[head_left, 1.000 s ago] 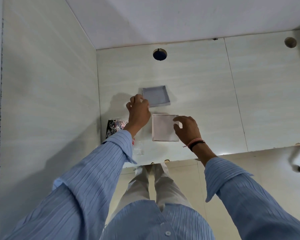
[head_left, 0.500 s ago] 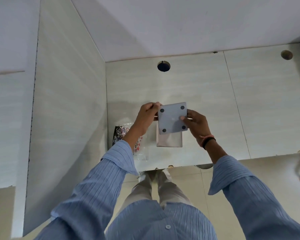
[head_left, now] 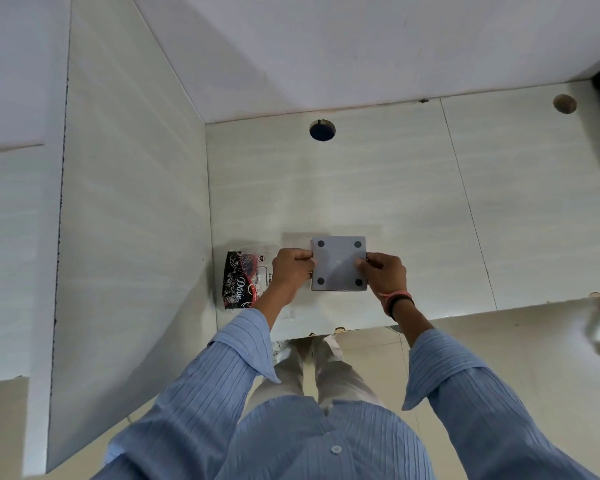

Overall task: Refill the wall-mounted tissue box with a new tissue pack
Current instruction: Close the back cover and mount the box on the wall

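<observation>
Pale striped bench [head_left: 413,209] with a round hole [head_left: 322,130]; a black-and-red printed packet [head_left: 240,280] lies flat near its left wall.

The grey square tissue box [head_left: 338,263], four dark round pads at its corners, faces up on the pale counter. At its nine o'clock lies the printed tissue pack [head_left: 243,280], flat.

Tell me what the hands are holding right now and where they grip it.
Both hands hold the square grey box with four dark round pads: the left hand pinches its left edge, the right hand its right edge.
</observation>
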Tool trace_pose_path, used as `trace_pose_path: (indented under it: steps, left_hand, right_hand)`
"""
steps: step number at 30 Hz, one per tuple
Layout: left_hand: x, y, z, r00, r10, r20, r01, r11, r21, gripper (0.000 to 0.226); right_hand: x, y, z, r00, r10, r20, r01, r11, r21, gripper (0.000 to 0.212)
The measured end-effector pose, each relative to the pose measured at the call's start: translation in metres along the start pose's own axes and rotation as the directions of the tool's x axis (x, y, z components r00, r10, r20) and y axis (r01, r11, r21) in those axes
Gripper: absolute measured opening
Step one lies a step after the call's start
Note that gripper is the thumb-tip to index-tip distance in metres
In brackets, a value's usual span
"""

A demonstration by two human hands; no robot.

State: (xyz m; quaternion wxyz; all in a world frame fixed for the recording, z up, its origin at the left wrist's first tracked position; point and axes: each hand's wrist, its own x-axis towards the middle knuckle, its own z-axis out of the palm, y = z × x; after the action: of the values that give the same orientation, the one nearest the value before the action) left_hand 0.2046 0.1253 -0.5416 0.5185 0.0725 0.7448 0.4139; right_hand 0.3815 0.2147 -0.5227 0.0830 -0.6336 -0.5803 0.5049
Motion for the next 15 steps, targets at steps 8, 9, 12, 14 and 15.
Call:
trace_pose_path:
  steps: [8, 9, 12, 14, 15]
  left_hand:
    - [0.002, -0.012, 0.004, 0.999, 0.032, -0.040, -0.029, 0.996, 0.082, 0.023]
    - [0.003, -0.013, 0.004, 0.999, 0.033, -0.043, -0.030, 0.996, 0.088, 0.023]
    - [0.003, -0.014, 0.004, 0.997, 0.047, -0.059, -0.041, 0.994, 0.097, 0.022]
    - [0.004, -0.013, 0.004, 0.996, 0.055, -0.070, -0.048, 0.994, 0.097, 0.022]
    - [0.004, -0.013, 0.004, 0.996, 0.062, -0.069, -0.055, 0.994, 0.095, 0.022]
  right_hand:
    - [0.002, 0.007, 0.001, 1.000, -0.011, 0.023, 0.014, 0.992, -0.127, 0.019]
    - [0.001, 0.007, 0.002, 1.000, -0.013, 0.025, 0.016, 0.991, -0.130, 0.020]
    - [0.003, 0.006, 0.002, 1.000, -0.023, 0.021, 0.025, 0.991, -0.131, 0.021]
    - [0.004, 0.004, 0.003, 1.000, -0.026, 0.014, 0.028, 0.991, -0.134, 0.021]
    - [0.005, 0.003, 0.004, 0.999, -0.033, 0.010, 0.034, 0.989, -0.144, 0.021]
